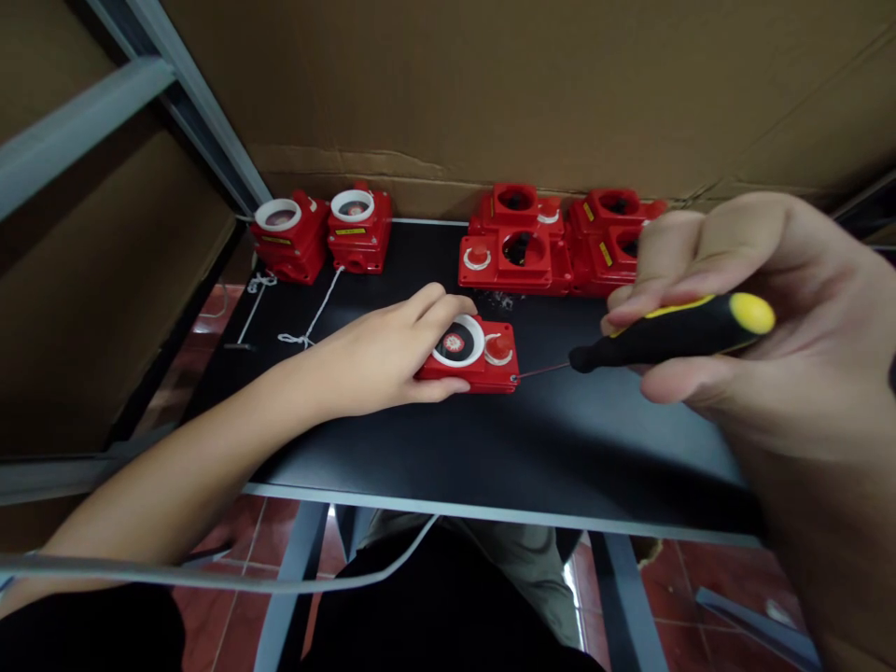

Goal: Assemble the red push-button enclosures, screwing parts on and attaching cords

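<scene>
On the black tabletop lies a red box (pixel 494 378) with a white-ringed round window and a small red knob at its right. My left hand (pixel 420 350) grips its left side, thumb at the front and fingers over the back. A black and yellow screwdriver (pixel 658 333) is pinched in my right hand (pixel 742 280), at the right. Its thin shaft points left, and the tip meets the box's front right corner at a screw. Whether the tip sits in the screw head, I cannot tell.
Two red boxes with white rings (pixel 360 229) stand at the back left, with white strings (pixel 324 303) hanging from them. Several red housings with open round holes (pixel 514 257) are grouped at the back right. Cardboard (pixel 490 93) walls the back; a grey metal frame (pixel 203 93) rises left.
</scene>
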The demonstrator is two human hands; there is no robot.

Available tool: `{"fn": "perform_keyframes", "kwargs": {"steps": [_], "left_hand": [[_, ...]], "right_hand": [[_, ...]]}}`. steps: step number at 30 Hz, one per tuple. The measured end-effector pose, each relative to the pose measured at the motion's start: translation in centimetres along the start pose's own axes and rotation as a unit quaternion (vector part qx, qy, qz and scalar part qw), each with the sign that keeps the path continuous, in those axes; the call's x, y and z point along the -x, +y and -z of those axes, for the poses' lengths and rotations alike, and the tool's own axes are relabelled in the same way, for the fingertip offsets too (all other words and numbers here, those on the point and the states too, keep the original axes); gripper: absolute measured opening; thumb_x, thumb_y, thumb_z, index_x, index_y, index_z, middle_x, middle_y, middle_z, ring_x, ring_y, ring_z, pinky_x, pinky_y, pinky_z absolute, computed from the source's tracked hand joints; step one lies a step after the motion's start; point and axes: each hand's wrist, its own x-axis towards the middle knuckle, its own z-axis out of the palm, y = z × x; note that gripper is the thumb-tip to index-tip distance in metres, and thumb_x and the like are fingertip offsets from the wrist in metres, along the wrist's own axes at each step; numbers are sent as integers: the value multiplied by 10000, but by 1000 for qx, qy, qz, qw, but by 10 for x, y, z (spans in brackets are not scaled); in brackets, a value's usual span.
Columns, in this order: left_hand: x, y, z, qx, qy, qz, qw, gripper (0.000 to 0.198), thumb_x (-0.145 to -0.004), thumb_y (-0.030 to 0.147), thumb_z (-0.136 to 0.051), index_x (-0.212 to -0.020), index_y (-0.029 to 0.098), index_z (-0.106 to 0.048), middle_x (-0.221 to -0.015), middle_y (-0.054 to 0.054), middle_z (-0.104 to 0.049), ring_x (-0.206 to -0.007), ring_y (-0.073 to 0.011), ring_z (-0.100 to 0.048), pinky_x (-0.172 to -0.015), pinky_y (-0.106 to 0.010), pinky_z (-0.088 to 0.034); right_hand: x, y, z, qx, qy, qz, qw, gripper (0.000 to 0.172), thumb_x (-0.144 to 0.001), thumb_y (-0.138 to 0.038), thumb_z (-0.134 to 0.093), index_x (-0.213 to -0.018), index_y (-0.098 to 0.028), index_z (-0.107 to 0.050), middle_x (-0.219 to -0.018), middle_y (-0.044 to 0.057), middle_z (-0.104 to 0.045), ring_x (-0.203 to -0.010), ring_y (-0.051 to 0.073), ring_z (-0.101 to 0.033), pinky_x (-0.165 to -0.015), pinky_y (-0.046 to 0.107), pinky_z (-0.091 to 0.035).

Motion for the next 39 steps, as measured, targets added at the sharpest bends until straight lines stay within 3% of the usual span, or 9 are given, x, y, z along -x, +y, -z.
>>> {"fn": "perform_keyframes", "kwargs": {"steps": [3,8,12,15,20,23,26,36,39], "left_hand": [[1,1,2,4,-4,4,1000,705,-1132,492,-832,-1703,200,-538,-1519,-159,-689,-1199,-328,-845,-1052,-441,-677],[1,1,4,3,-7,14,1000,697,-1126,507,-830,-1696,229,-541,-1523,-154,-689,-1186,-330,-844,-1033,-445,-678],[1,2,4,5,-11,17,1000,691,-1125,494,-833,-1691,228,-539,-1524,-158,-685,-1194,-331,-839,-1033,-441,-670],[1,2,5,3,-13,18,1000,693,-1125,487,-834,-1691,221,-537,-1518,-157,-682,-1184,-325,-835,-1030,-438,-665],[0,1,5,6,-16,19,1000,707,-1130,501,-829,-1704,212,-535,-1524,-157,-675,-1195,-332,-841,-1055,-443,-668],[-1,1,5,7,-17,21,1000,720,-1119,510,-840,-1703,214,-539,-1530,-158,-673,-1194,-337,-844,-1067,-448,-671],[-1,2,5,-3,-17,24,1000,716,-1119,507,-837,-1700,201,-549,-1526,-166,-675,-1189,-343,-843,-1058,-452,-671],[2,1,3,-13,-15,19,1000,733,-1122,492,-843,-1716,198,-530,-1538,-168,-668,-1207,-351,-842,-1056,-454,-675],[1,1,3,-15,-14,18,1000,737,-1122,490,-851,-1719,204,-525,-1536,-163,-666,-1215,-348,-843,-1067,-442,-672]], "right_hand": [[3,-1,-1,36,-6,37,999,260,-926,-431,-1088,-1057,-343,-881,-857,14,-782,-766,231,-723,-654,443,-600],[4,-9,17,29,-122,8,992,200,-1102,-403,-906,-1293,-409,-963,-1185,33,-924,-1105,292,-880,-1021,499,-760],[-9,-11,31,-59,-209,-24,976,252,-1063,-304,-881,-1284,-364,-986,-1078,68,-957,-875,278,-917,-773,414,-809],[-16,-5,35,-88,-225,-23,970,386,-1013,-210,-881,-1354,-358,-984,-1017,81,-956,-721,249,-876,-515,305,-698],[-12,4,32,-75,-144,-6,987,325,-1016,-236,-983,-1318,-354,-993,-1053,65,-968,-676,181,-846,-427,208,-606],[-6,1,26,-50,-87,-16,995,255,-972,-353,-1067,-1220,-362,-1009,-1007,25,-964,-845,239,-937,-623,292,-770],[-2,-6,20,-37,-62,-24,997,282,-898,-331,-1126,-1156,-349,-1014,-969,2,-954,-853,251,-947,-751,352,-821],[9,-8,-1,-39,31,-45,998,358,-777,-298,-1196,-1057,-307,-973,-861,-16,-835,-804,198,-859,-729,346,-816],[10,-8,-1,-29,28,-38,998,338,-801,-299,-1179,-1044,-289,-943,-864,8,-810,-709,186,-796,-479,293,-697]]}}
